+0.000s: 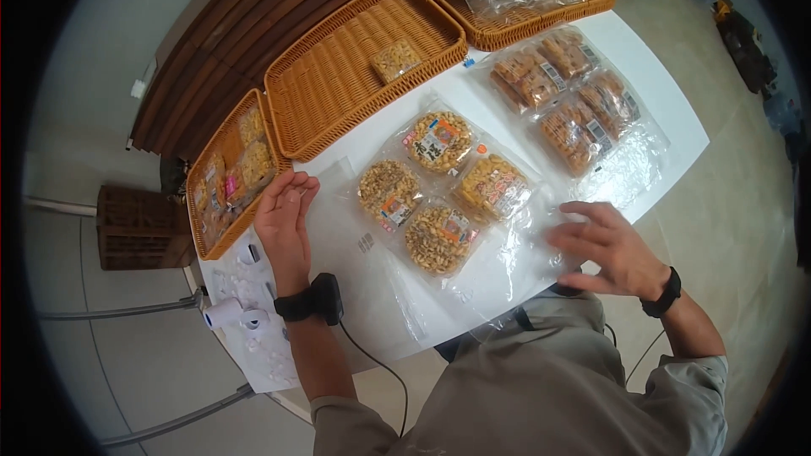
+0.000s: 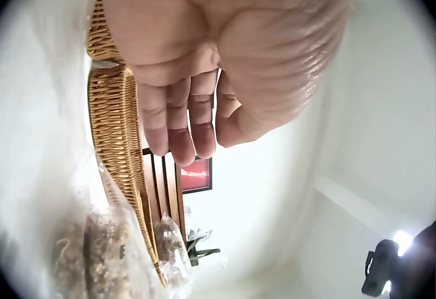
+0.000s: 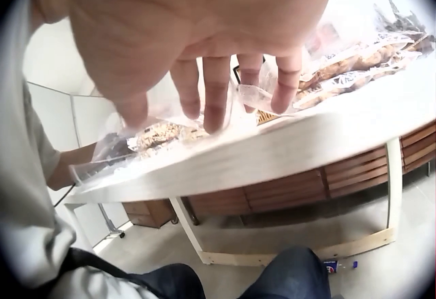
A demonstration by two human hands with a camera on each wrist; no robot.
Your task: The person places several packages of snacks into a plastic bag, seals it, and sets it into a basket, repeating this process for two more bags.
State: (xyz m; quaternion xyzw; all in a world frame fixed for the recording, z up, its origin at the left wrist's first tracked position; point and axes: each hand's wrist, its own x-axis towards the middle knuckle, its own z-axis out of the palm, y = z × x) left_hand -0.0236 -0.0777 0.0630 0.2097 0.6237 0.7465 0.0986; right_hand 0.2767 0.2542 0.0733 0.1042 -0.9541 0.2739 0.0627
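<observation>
White desk (image 1: 667, 114): left hand (image 1: 287, 224), right hand (image 1: 621, 255), fingers open on both; loose film (image 1: 505, 308) near the edge could snag, dragging snack packs (image 1: 439, 241).

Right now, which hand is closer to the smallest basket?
The left. The left hand is close beside the smallest basket; the right hand is across the table, beyond the round snacks.

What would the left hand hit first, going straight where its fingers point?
Probably the near corner of the large, rectangular brown wicker tray, though the left hand may be high enough to pass over it; its height is unclear.
</observation>
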